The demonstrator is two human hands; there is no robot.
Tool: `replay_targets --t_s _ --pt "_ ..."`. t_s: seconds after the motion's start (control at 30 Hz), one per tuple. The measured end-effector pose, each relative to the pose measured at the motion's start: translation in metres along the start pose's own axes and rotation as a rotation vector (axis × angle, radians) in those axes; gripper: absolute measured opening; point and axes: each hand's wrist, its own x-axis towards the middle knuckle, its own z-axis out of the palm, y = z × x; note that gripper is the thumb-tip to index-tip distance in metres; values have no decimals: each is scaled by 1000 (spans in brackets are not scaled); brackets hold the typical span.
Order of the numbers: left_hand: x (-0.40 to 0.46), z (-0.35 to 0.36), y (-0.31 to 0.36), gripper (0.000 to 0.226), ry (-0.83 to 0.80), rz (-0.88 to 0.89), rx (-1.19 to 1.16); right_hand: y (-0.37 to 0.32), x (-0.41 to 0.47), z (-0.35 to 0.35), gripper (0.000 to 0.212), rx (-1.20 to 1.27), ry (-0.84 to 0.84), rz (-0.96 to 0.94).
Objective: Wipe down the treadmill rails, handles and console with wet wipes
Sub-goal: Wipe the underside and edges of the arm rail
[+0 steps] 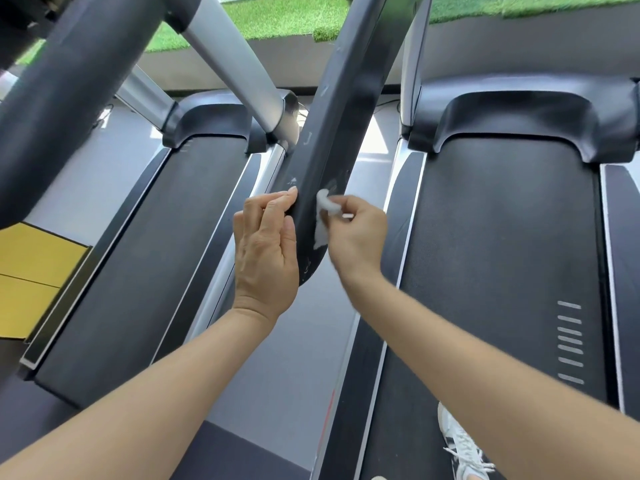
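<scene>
Shoe, white with dark stripes, stands at five o'clock on the right treadmill belt. Above it, centre frame, the right hand has its grip pinched together on a crumpled white wipe, pressed against the rounded near end of the black handrail. At nine o'clock of the wipe, the left hand steadies the handrail's other edge, fingers curled round it. A second treadmill's belt lies at eight o'clock; green turf runs across twelve o'clock.
</scene>
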Motion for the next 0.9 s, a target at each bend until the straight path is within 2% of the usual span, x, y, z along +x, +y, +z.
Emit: replay_targets --t_s 0.07,0.3,0.37,0.47,0.5,0.7,0.77,0.87,0.9 --pt "0 0 0 40 -2 -3 2 3 -15 -2 13 7 -51 -42" --pt "0 1 1 39 -1 7 20 0 41 7 19 -92 115 54" --pt "0 1 1 40 5 10 15 6 11 4 20 -33 60 31" --pt "0 1 0 40 14 21 19 19 -29 -3 19 14 -110 20" --pt "0 1 0 39 12 15 20 20 -23 -4 20 -3 -107 20" --pt "-1 0 1 40 2 10 24 6 46 4 23 -66 83 70" --pt "0 1 0 40 4 7 20 13 22 3 23 -24 36 22" --pt "-1 1 0 39 10 7 22 22 -23 -5 19 25 -152 -10" --pt "0 1 0 39 8 8 24 22 -22 -8 20 10 -163 -25"
